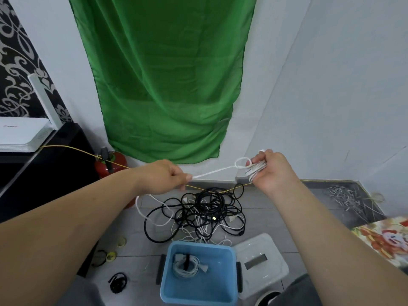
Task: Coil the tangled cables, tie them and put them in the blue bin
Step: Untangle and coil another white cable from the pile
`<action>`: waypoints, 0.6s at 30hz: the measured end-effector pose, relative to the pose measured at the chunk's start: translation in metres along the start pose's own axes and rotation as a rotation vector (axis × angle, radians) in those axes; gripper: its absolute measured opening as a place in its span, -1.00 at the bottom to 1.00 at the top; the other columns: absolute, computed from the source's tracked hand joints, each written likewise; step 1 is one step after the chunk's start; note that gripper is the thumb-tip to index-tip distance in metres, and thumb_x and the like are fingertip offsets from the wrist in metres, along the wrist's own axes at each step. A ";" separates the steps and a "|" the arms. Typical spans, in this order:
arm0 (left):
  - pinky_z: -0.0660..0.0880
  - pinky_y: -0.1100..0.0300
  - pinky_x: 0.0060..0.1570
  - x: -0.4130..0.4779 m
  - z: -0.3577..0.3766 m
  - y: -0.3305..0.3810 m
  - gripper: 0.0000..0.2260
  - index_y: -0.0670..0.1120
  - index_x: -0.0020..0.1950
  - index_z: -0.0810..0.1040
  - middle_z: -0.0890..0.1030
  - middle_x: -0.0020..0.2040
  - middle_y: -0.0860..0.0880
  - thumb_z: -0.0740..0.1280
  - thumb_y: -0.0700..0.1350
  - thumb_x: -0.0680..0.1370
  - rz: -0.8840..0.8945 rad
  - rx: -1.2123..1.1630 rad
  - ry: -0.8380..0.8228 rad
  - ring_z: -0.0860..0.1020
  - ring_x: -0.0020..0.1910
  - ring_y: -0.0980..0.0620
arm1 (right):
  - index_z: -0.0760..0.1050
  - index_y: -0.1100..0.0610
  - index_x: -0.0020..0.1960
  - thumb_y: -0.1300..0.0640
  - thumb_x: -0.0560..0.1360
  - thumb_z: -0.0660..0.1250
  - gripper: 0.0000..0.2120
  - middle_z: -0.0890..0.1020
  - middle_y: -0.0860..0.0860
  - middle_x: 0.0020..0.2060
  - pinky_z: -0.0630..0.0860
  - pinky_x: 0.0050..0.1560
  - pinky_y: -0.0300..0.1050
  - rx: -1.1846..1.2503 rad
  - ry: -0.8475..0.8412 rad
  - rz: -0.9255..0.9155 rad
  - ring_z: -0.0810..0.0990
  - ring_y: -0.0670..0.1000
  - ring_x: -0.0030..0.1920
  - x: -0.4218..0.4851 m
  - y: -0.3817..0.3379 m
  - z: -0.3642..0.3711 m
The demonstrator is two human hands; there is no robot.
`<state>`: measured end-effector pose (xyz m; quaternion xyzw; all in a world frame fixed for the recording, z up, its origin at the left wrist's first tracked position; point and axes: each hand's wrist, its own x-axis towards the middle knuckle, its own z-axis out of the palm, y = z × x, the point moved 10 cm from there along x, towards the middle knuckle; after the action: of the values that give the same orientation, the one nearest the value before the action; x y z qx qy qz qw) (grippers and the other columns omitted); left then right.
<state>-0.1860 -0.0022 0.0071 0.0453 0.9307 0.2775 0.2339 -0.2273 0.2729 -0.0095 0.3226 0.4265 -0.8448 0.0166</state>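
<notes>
**A:** Where is the cable you are working on?

**B:** The thin white cable (212,172) is up in the air in front of you. Your right hand (271,173) has its fingers curled round a small bundle of its loops. One little loop sticks out at the nine o'clock side of that fist. From there a single strand runs taut toward nine o'clock to your left hand (163,176), which pinches it between thumb and fingers. Your hands are well apart. The slack drops from your left hand in a white curve down to the floor.

**A:** And what lies round about?

**B:** Below your hands, the tangled heap of black and white cables (208,206) lies on the grey tiled floor. At six o'clock from the heap, just beside it, stands the square blue plastic bin (167,281). Inside it lies a coiled white cable bound with a black strap (186,265). A clear plastic lid (271,257) lies at the bin's three o'clock. At its nine o'clock you have small yellowish tape rolls (121,241) and some loose black loops (118,282).

**A:** Farther out?

**B:** At twelve o'clock a green cloth (167,85) hangs on the white wall. At ten o'clock from the heap stands a red fire extinguisher (114,164). A thin yellow cord (72,148) passes it toward a flat white router (22,133) on a black shelf.
</notes>
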 end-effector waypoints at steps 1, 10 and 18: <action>0.53 0.07 0.18 0.002 0.007 -0.013 -0.59 0.05 -0.06 0.70 0.67 0.03 0.03 0.18 0.28 0.65 -0.060 0.128 -0.075 0.62 0.04 0.06 | 0.42 0.19 -0.19 0.30 0.62 0.08 -0.75 0.43 0.04 -0.54 0.51 -0.41 -0.18 0.014 0.014 -0.024 0.42 0.02 -0.56 0.000 -0.005 -0.002; 0.51 0.13 0.12 0.017 0.032 -0.017 -0.81 -0.06 0.07 0.61 0.62 0.11 -0.07 0.29 0.03 0.63 -0.029 0.485 -0.106 0.56 0.08 -0.06 | 0.45 0.15 -0.11 0.17 0.72 0.14 -0.76 0.43 -0.02 -0.46 0.47 -0.36 -0.15 -0.055 -0.186 -0.081 0.41 -0.03 -0.52 -0.014 -0.014 0.023; 0.47 0.14 0.25 0.012 0.043 0.082 -0.54 0.05 0.40 0.50 0.72 0.10 0.10 0.41 0.14 0.53 0.199 -0.588 -0.077 0.62 0.06 0.25 | 0.42 0.15 -0.01 0.10 0.73 0.12 -0.80 0.45 -0.03 -0.41 0.53 -0.22 -0.08 -0.038 -0.462 0.000 0.48 -0.02 -0.41 -0.045 0.014 0.071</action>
<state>-0.1803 0.0906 0.0140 0.0768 0.7920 0.5545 0.2437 -0.2247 0.2006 0.0361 0.1200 0.4272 -0.8881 0.1198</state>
